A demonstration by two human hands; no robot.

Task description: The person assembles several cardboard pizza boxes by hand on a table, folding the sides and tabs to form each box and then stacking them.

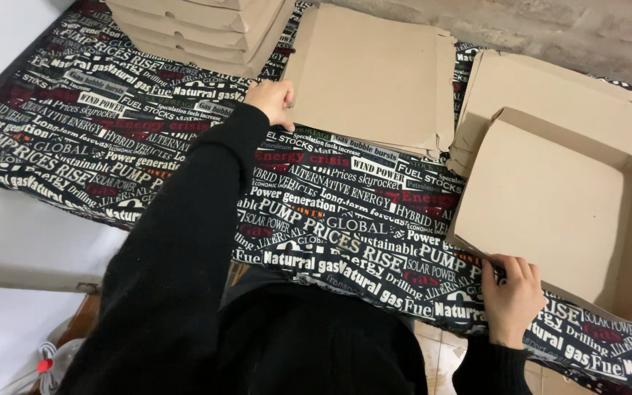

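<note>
Closest in, the right hand [512,296] pinches the near corner of a shallow open-topped cardboard box [557,212], matte brown with low folded walls, sitting at the right end of the table on a glossy black tablecloth [345,219] covered in white and red lettering; just behind it lies a flat stack of brown cardboard [550,91]. Further up, the left hand [273,101] in a black knit sleeve [184,241] curls its fingers onto the left edge of another pile of flat square blanks [371,77]; finished closed boxes [199,29] are stacked at the far left.
</note>
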